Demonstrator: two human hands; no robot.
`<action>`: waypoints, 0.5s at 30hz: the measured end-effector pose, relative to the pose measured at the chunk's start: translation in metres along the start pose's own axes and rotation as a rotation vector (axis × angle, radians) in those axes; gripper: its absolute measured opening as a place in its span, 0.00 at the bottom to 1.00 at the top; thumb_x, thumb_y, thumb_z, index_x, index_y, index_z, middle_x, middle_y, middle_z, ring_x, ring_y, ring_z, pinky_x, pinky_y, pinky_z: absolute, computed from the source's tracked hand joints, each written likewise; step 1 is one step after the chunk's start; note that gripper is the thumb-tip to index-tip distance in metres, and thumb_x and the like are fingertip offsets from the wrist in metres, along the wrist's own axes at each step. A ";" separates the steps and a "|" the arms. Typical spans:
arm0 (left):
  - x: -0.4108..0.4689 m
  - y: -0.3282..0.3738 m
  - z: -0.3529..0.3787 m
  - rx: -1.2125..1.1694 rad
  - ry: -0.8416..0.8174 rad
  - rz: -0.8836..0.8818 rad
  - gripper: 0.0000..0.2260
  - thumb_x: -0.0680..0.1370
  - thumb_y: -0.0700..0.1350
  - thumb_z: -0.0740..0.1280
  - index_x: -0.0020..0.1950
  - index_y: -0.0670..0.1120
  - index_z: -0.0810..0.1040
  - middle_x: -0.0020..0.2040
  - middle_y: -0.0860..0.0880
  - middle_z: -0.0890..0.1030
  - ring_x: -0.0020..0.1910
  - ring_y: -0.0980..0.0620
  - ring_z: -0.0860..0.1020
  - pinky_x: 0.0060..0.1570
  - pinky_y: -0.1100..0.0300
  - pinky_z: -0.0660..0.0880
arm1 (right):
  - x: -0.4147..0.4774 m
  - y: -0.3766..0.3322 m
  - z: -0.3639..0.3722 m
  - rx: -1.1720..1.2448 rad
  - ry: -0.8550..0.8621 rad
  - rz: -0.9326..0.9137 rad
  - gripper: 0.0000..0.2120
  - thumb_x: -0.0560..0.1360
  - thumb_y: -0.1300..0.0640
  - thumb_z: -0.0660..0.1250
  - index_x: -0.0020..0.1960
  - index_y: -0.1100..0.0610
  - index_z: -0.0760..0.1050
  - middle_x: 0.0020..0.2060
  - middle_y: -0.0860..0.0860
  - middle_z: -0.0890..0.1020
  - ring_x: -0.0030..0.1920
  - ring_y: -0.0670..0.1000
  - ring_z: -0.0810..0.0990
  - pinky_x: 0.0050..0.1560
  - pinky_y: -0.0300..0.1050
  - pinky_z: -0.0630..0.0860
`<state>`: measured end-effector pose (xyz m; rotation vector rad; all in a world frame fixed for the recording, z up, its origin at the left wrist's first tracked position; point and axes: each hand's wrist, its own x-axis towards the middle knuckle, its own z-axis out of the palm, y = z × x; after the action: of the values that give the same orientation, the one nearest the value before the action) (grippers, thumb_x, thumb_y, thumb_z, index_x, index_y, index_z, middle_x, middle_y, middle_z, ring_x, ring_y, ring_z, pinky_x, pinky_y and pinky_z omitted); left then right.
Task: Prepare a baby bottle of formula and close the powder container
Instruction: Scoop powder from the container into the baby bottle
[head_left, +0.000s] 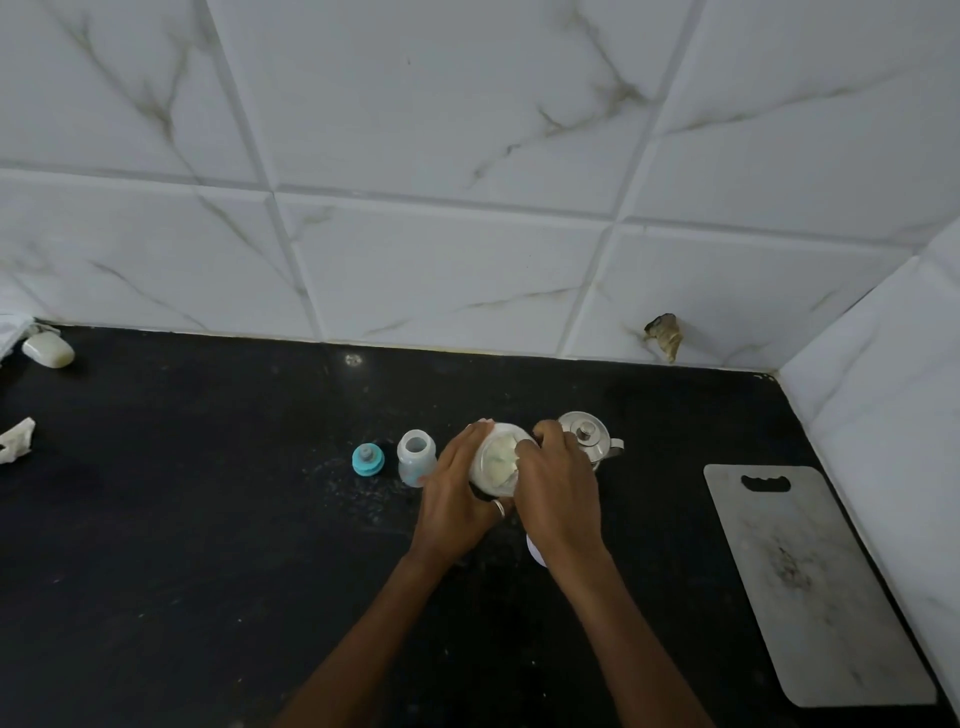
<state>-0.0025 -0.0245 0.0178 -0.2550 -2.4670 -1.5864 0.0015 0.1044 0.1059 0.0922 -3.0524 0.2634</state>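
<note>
Left hand (457, 499): clamped round the left side of the powder container, fingers curled up along its wall, a ring on one finger.
Right hand (558, 493): laid over the right half of the container's mouth, fingers bent down at the far rim; cannot tell whether anything is pinched beneath them.
Powder container (493, 462): mid-bench, between the two hands, lid off, pale powder showing inside.
Baby bottle (415, 454): upright and uncapped, just beside the left hand's fingers, on their left.
Teat ring (368, 460): teal, flat on the bench (208, 519), just left of the bottle and apart from it.
White disc (535, 552): on the bench nearer than the container, mostly hidden under the right wrist.
Steel pot (589, 435): lidded, knob on top, just behind the right hand.
Cutting board (810, 582): pale, flat at the bench's right side, well apart from the hands.
Soap bar (49, 349): far left, against the tiled wall (467, 156).
Crumpled paper (15, 440): at the left edge.
</note>
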 end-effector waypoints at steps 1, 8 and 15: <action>0.000 0.000 0.000 -0.002 0.004 -0.001 0.42 0.65 0.38 0.84 0.76 0.41 0.71 0.75 0.48 0.74 0.75 0.55 0.71 0.73 0.62 0.69 | -0.004 0.000 0.000 0.004 0.040 -0.020 0.09 0.67 0.69 0.76 0.44 0.61 0.81 0.55 0.60 0.81 0.49 0.60 0.82 0.42 0.52 0.80; 0.000 0.005 0.002 0.005 -0.001 0.015 0.42 0.66 0.40 0.84 0.76 0.42 0.70 0.75 0.50 0.73 0.76 0.52 0.71 0.75 0.60 0.68 | -0.016 0.010 0.004 0.072 0.163 -0.076 0.13 0.64 0.69 0.77 0.44 0.57 0.83 0.38 0.51 0.83 0.39 0.53 0.81 0.29 0.44 0.73; -0.002 0.006 0.004 0.024 -0.015 0.044 0.42 0.66 0.36 0.82 0.77 0.42 0.70 0.76 0.50 0.71 0.77 0.49 0.70 0.76 0.56 0.68 | -0.011 0.007 0.004 -0.032 0.047 -0.018 0.06 0.71 0.65 0.71 0.41 0.55 0.82 0.34 0.50 0.83 0.40 0.52 0.80 0.29 0.42 0.64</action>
<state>0.0010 -0.0180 0.0210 -0.3161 -2.4724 -1.5418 0.0117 0.1111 0.0997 0.1105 -3.0067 0.2121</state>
